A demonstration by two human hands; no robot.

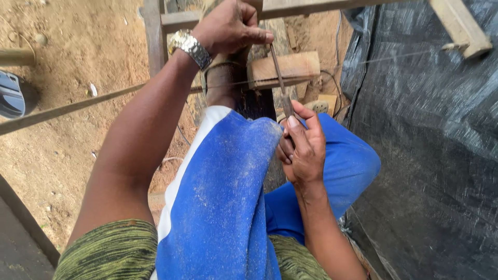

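A thin metal file (278, 72) runs between both hands, slanting from upper left to lower right. My left hand (231, 26), with a silver watch on the wrist, pinches the file's far tip near a wooden frame (181, 19). My right hand (303, 148) grips the file's handle end just above my blue-clad knee (233, 155). The file crosses a long thin blade or strip (78, 106) that stretches left to right over a wooden block (290, 67).
Sandy ground (78, 52) lies to the left. A black plastic sheet (430, 145) covers the right side, with a pale wooden bar (459, 26) above it. A dark rounded object (13, 93) sits at the far left edge.
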